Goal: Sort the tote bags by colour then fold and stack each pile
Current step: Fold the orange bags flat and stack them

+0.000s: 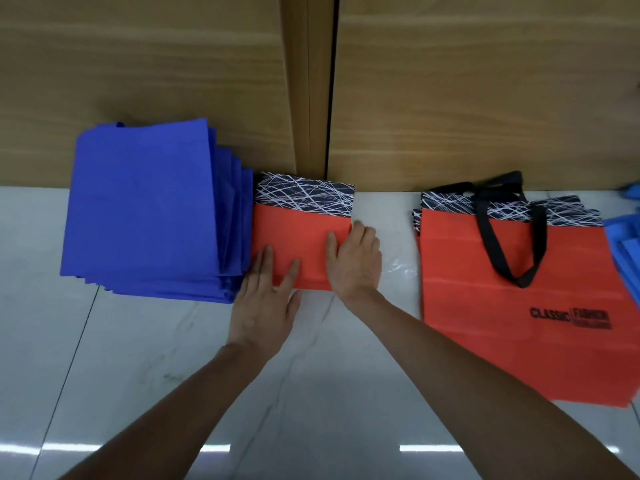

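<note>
Already a good part of the job looks done. The blue stack (145, 209) sits folded on the left of the pale tiled surface (173, 375), its edges fanned a little and its far side against the wooden panel (173, 64).

Just right of it, touching its edge, lies the folded red bag (304, 237), with its black-and-white patterned band on the far side. I judge it to be the first of the red folded pile, since I see nothing under it.

Both my hands lie flat on it and grip nothing. My left hand (265, 306) presses the near left corner with straight, spread fingers. My right hand (356, 261) presses the right edge, thumb on the red cloth.

Well apart on the right lies the unfolded red pile (485, 323), several bags deep to judge by the layered far edges, with a black handle (502, 244) looped over the top one. At the far right edge I see lighter blue bags (623, 244), mostly out of view, so I cannot tell whether they are folded.

So the sorting seems finished, and the red folding looks barely begun.
</note>
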The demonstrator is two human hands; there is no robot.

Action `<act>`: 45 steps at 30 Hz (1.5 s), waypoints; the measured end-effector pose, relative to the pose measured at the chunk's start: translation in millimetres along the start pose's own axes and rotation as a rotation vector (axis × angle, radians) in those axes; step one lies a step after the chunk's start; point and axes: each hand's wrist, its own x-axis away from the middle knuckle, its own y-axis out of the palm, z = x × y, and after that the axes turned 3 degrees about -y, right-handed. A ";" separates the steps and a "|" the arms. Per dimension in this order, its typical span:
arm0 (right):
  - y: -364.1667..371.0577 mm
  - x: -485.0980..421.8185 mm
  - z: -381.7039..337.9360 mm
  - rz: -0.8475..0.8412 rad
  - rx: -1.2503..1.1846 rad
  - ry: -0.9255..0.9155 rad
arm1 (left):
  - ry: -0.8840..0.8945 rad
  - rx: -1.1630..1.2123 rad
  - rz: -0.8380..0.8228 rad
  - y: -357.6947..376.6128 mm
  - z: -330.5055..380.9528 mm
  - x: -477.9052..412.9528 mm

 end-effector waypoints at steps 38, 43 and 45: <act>-135.8 107.7 171.0 -0.020 -0.069 -0.170 | 0.364 0.022 0.211 -42.6 129.0 19.1; -154.1 148.3 258.7 -0.225 0.088 -0.177 | 0.573 0.145 -0.060 1.6 157.5 40.6; -147.5 155.0 273.9 -0.420 0.163 -0.215 | 0.627 0.162 -0.173 18.6 165.3 43.6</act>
